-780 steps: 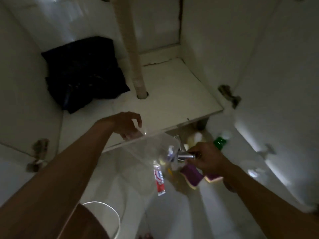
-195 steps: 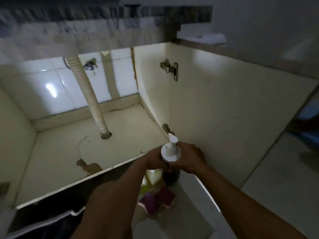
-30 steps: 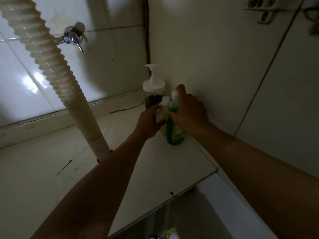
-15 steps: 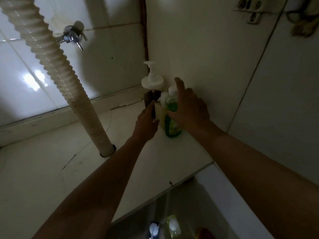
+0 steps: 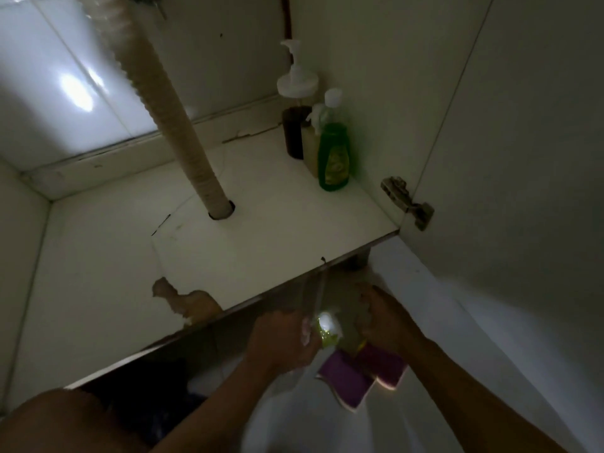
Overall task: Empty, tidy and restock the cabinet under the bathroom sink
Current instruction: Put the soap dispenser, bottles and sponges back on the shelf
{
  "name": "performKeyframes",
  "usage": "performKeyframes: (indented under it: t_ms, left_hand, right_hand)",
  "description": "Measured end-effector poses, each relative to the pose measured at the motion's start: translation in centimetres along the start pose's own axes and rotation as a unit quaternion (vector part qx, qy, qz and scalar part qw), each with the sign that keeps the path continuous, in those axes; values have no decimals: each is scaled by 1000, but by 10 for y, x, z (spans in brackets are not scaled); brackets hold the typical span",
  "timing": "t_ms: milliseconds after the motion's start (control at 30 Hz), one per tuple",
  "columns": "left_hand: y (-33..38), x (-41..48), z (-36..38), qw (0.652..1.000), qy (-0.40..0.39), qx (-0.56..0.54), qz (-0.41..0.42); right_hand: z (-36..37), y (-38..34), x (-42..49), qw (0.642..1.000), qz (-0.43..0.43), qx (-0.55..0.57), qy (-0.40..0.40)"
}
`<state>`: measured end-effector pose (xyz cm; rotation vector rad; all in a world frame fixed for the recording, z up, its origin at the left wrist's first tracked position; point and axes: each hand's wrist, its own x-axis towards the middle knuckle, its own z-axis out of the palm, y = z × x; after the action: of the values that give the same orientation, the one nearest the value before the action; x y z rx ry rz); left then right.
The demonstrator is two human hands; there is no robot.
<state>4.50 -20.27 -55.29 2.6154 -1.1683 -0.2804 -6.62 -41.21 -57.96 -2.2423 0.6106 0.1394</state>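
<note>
- Head view: white cabinet floor [image 5: 261, 230], laminate chipped brown at the 7 o'clock front edge; glossy tiles [image 5: 65, 76] behind.
- Ribbed beige drain hose [image 5: 170, 103] drops through a hole near 12.
- At 1 o'clock, in the corner: pump bottle [image 5: 295, 103], pale bottle [image 5: 310, 142] and green bottle [image 5: 333, 155] touching; yellow label unreadable.
- At 5, below the edge: left hand [image 5: 281, 341] curls on a white-capped small bottle [image 5: 327, 326]; right hand [image 5: 389, 322] close by, grip too blurry to tell, over purple sponges [image 5: 359, 377].

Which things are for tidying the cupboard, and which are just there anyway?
For the job: dark pump bottle with white top, pale yellow bottle, green plastic bottle, small white-capped yellow-green bottle, purple sponges.
Just there: ribbed beige drain hose, rusty metal hinge, peeled patch on the cupboard floor.
</note>
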Motion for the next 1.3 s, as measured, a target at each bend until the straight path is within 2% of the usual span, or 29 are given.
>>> performKeyframes:
  t_ms: [67, 200, 300, 367, 567, 700, 767, 833, 967, 1033, 1133, 1200, 1300]
  left_hand:
    - [-19, -18, 15, 995, -70, 51, -50]
    - [-37, -30, 43, 982, -126, 14, -143]
    - [-43, -22, 68, 971, -109, -96, -189]
    - [-42, -16, 83, 967, -96, -150, -183]
    - [-38, -5, 98, 960, -44, -180, -208]
    - [-34, -1, 88, 970, -21, -165, -179]
    - [-27, 3, 75, 970, 0, -186, -157]
    - [-18, 9, 58, 974, 27, -190, -122]
    - [6, 34, 2, 968, 166, -185, 13]
    - [18, 52, -28, 951, 229, -201, 44]
    - [22, 85, -67, 931, 283, -219, 77]
    - [18, 116, -87, 934, 284, -190, 108]
    - [9, 158, -98, 958, 221, -164, 85]
  right_hand:
    - [16, 9, 1, 997, -11, 23, -70]
    - [44, 20, 10, 996, -36, -36, -79]
    - [55, 18, 19, 993, -61, -57, -80]
    - [60, 17, 23, 992, -80, -64, -78]
    - [66, 17, 26, 995, -47, -47, -76]
    - [56, 12, 14, 997, -58, -8, -44]
    - [44, 9, 4, 998, -45, 39, 5]
    - [26, 2, -3, 996, -42, 36, 76]
    - [-17, -8, -7, 962, -113, 57, 241]
    - [-35, -18, 0, 943, -134, 67, 298]
    - [-52, -48, 21, 925, -122, 116, 340]
    - [-59, -65, 38, 921, -91, 161, 343]
    - [-59, -80, 59, 922, -53, 185, 335]
